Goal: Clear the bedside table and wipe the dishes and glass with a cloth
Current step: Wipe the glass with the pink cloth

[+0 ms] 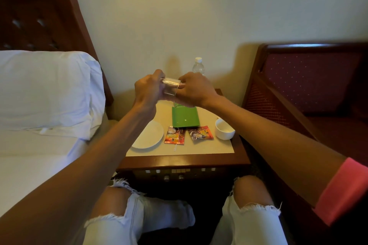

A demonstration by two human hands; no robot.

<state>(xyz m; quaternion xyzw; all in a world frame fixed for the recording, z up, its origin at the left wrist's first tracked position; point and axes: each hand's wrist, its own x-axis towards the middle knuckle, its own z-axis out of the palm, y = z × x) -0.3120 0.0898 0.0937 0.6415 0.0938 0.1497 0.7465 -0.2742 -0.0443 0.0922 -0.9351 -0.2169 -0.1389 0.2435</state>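
While the left hand point(148, 87) curls round its base and the right hand point(194, 90) pinches its rim, the clear glass tumbler point(171, 87) lies sideways, held above the far edge of the wooden desk point(179, 152). Beneath sits a green rectangular plate point(185, 116); nearer the front edge, two red sachets point(175, 135), print unreadably blurred.

Your left hand point(148, 88) grips a clear glass point(171, 85), which lies on its side in the air above the table point(179, 160). Your right hand point(194, 90) holds its open end, fingers curled at the rim. On the table sit a green tray point(185, 116), a white plate point(147, 137) to its left and two sachets point(174, 135) in front. A white cup point(224, 129) stands at the right and a bottle point(198, 65) at the back.
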